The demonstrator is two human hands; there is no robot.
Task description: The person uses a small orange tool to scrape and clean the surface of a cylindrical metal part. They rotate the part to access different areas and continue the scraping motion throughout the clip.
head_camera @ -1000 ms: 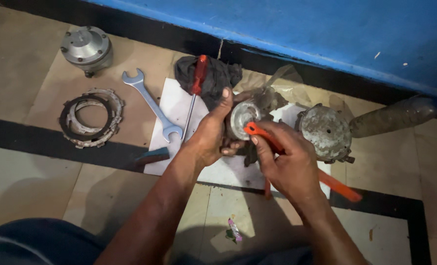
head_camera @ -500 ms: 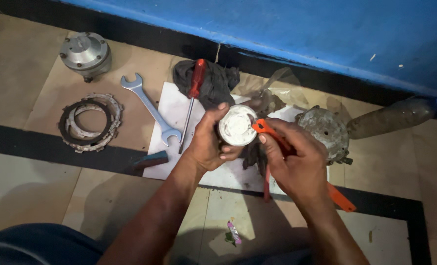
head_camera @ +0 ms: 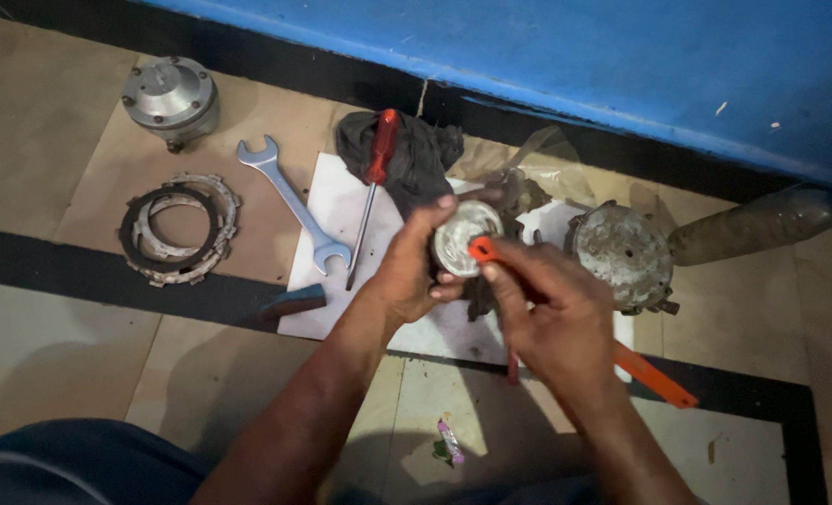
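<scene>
- Two hands busy: left hand (head_camera: 411, 271) grasping a round metal part (head_camera: 464, 238); right hand (head_camera: 551, 323) clenched round an orange tool (head_camera: 479, 249), tip touching the part
- spanner (head_camera: 294, 204), screwdriver (head_camera: 371, 178) on the floor nearby

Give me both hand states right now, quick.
Left hand: closed around a round metal part, held above the white sheet.
Right hand: closed on an orange-handled tool, its tip against that part.

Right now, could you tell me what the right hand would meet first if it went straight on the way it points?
Probably the round metal part held in the left hand: the right hand points its orange tool up-left at its face, seemingly touching already, though depth is unclear.
</scene>
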